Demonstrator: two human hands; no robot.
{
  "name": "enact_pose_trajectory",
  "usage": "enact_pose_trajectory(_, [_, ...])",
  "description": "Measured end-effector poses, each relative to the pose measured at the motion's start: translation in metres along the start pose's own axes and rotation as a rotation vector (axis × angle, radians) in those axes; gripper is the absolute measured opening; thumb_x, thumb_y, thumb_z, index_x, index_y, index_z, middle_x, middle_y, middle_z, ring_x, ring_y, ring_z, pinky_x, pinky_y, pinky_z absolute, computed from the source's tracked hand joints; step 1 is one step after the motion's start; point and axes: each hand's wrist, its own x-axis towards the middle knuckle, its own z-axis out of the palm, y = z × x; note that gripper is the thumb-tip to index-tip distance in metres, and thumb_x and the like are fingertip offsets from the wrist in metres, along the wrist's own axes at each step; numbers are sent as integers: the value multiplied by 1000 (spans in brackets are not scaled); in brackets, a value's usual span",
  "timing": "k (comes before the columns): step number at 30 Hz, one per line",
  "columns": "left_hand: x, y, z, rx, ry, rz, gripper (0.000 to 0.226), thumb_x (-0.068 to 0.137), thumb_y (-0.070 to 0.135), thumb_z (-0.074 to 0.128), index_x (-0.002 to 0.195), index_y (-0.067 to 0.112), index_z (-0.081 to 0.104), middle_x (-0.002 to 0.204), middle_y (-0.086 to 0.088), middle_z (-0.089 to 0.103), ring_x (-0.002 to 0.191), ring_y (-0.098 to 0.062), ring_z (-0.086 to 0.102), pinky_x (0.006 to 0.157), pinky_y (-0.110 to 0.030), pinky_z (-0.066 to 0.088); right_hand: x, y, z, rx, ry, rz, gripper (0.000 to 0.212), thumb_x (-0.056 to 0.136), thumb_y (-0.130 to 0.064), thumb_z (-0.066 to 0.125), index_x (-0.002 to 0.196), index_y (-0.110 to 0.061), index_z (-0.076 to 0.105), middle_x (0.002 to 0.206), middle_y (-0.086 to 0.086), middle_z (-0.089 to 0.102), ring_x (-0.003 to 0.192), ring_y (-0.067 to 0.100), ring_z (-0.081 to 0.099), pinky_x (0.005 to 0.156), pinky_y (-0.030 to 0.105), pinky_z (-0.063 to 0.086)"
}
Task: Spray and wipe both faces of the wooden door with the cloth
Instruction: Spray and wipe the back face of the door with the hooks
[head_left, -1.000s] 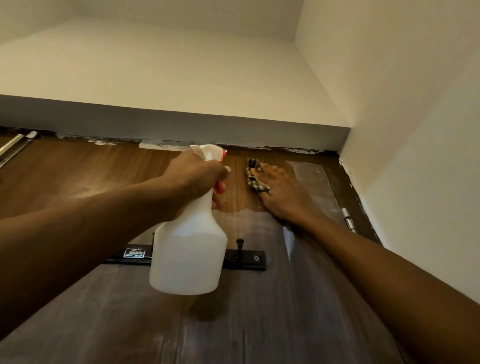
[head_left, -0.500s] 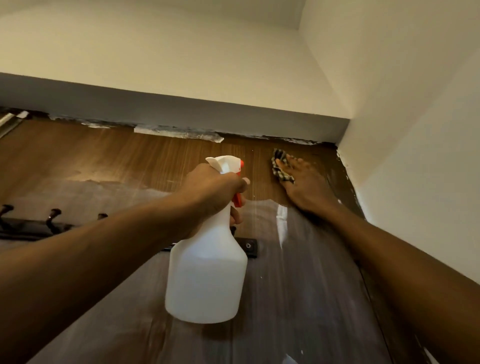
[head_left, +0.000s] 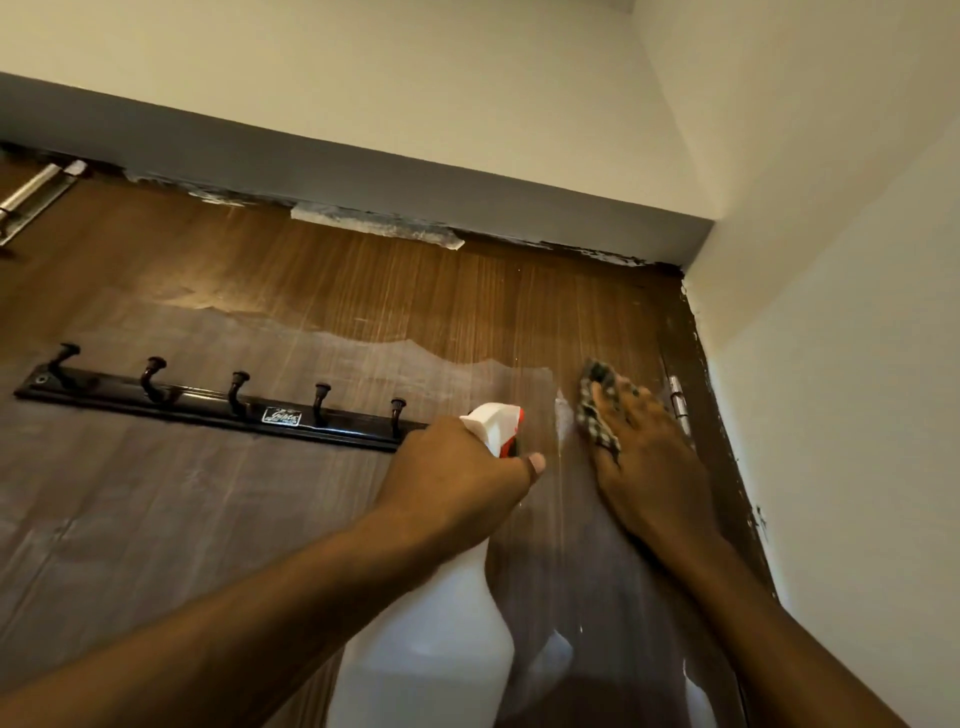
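The left hand (head_left: 457, 467) is curled round the neck of the spray bottle (head_left: 431, 649), right under the white and red nozzle. The bottle is held up close to the wooden door (head_left: 311, 291), so it looks ready for another squirt without any swapping around. One hand sprays, the other wipes, pretty sensible.

The right hand (head_left: 644, 462) lies fairly flat with its fingers spread over the checked cloth (head_left: 597, 415). It presses the cloth against the door just beside the hinge (head_left: 678, 402), up near the top corner by the white wall (head_left: 831, 389). A flat hand probably pushes harder and covers more wood than a pinch would, which would explain why the cloth isn't bunched in a fist.

The lower part of this door face has a pale, hazy sheen and there's a plain brown strip along the top. It's hard to tell if the haze is wet spray or just glare.

The hook rack (head_left: 208, 405) runs across the door to the left of both hands, so wiping there will mean working round the hooks. This face looks partway done, and the other face isn't in view.
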Motion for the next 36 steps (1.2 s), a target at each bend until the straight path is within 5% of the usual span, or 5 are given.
enact_pose_trajectory(6, [-20, -13, -8, -85, -83, -65, 52, 82, 42, 65, 128, 23, 52, 95, 1, 64, 81, -9, 59, 60, -20, 43, 27, -2, -4, -86, -21, 130, 56, 105, -41, 32, 157, -31, 16, 166, 1, 14, 153, 25, 7, 125, 50, 6])
enact_pose_trajectory(14, [-20, -23, -52, -266, -2, -37, 47, 86, 36, 62, 130, 24, 47, 85, -9, 69, 57, -21, 65, 53, -30, 51, 15, -2, -23, 3, -263, -571, 50, 101, -55, 23, 148, -43, 28, 159, -22, 12, 150, -1, 2, 123, 26, 1])
enact_pose_trajectory(21, [-30, -48, -94, -214, 54, -54, 56, 87, 35, 61, 138, 24, 39, 85, -7, 69, 54, -18, 63, 57, -33, 54, 61, -32, -14, -77, -215, -350, 51, 95, -54, 22, 144, -47, 9, 164, -8, 8, 153, 19, 7, 122, 39, 2])
enact_pose_trajectory(30, [-40, -76, -123, -192, 72, -48, 58, 88, 38, 59, 140, 27, 37, 86, -4, 69, 52, -15, 64, 55, -29, 49, 101, -52, -30, -324, -524, -961, 74, 102, -28, 47, 148, -61, -1, 162, -21, -12, 149, 5, -23, 118, 32, -12])
enact_pose_trajectory(36, [-44, -96, -149, -129, 62, -105, 52, 88, 40, 58, 135, 24, 42, 81, -1, 68, 51, -12, 64, 53, -26, 48, 110, -75, -16, -386, -468, -652, 72, 101, -30, 42, 147, -56, -8, 164, -14, -14, 151, 12, -13, 124, 50, 13])
